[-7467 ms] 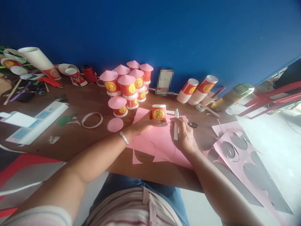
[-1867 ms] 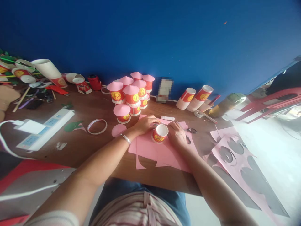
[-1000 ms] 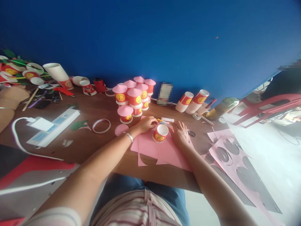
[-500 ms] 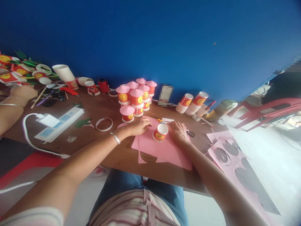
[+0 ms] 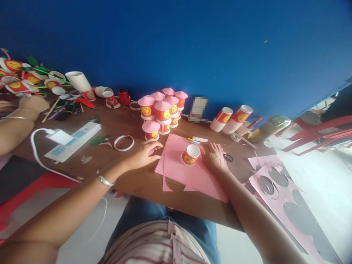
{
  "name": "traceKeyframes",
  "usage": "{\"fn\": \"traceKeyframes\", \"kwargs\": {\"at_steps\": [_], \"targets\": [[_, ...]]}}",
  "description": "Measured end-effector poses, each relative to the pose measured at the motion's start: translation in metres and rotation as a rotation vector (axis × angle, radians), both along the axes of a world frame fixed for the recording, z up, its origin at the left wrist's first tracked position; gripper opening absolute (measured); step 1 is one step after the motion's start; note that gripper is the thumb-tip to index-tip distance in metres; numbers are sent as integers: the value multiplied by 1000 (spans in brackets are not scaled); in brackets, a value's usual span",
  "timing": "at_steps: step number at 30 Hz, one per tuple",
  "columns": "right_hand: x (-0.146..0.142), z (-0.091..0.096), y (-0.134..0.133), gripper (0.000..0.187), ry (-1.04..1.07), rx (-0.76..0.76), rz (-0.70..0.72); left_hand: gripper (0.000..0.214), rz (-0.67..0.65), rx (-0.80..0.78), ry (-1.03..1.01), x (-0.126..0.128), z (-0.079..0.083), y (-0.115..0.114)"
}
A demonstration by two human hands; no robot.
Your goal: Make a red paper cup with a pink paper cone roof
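My left hand (image 5: 143,153) is over the table just left of the pink paper sheets (image 5: 176,161), thumb and fingers apart, holding nothing I can see. Partly behind its fingers is a bit of pink paper. My right hand (image 5: 213,157) lies with fingers stretched out on the right side of the sheets. Between the hands, a red and white paper cup (image 5: 190,155) with a yellow emblem stands upright on the paper. A yellow-ended pen-like tool (image 5: 193,140) and a small white tube (image 5: 200,139) lie beyond it, near my right fingertips.
Stacked cups with pink cone tops (image 5: 162,110) stand behind my left hand. A power strip (image 5: 73,142), a white ring (image 5: 123,143) and another person's arm (image 5: 19,121) are leftward. Cup stacks (image 5: 238,119), tape (image 5: 235,137) and cut pink paper (image 5: 275,187) lie rightward.
My left hand has moved left off the pink paper, and its thumb and fingers have spread. My right hand stays on the sheets. The view has shifted slightly.
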State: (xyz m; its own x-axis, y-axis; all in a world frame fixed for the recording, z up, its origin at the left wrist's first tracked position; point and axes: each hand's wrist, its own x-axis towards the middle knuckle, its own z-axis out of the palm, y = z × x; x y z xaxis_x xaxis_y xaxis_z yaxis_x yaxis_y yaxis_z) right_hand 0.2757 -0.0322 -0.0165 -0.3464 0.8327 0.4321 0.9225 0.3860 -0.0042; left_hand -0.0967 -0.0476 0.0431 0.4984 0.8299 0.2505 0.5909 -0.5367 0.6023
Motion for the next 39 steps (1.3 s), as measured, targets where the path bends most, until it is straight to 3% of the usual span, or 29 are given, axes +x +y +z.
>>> {"fn": "traceKeyframes", "kwargs": {"at_steps": [3,7,10,14,18,22,26,35,39], "targets": [[4,3,1,32,3,8,-17,36,-100,-20,-103,35,7,7],[23,12,5,29,62,33,-117,21,-255,-5,-227,77,10,29],[48,19,10,29,122,45,-244,22,-247,-19,-273,97,4,46],[87,21,17,31,191,-10,-473,16,-131,-79,-332,108,-17,63],[121,21,24,36,214,-84,-606,14,-98,-158,-310,107,-36,71],[133,23,32,36,218,-115,-680,15,-77,-234,-329,104,-44,74],[117,23,40,34,212,-126,-607,15,-94,-281,-333,106,-47,75],[26,22,55,31,76,-233,-136,20,-113,-315,-377,107,-44,75],[14,25,62,23,91,-274,-131,19,-115,-298,-355,107,-45,76]]}}
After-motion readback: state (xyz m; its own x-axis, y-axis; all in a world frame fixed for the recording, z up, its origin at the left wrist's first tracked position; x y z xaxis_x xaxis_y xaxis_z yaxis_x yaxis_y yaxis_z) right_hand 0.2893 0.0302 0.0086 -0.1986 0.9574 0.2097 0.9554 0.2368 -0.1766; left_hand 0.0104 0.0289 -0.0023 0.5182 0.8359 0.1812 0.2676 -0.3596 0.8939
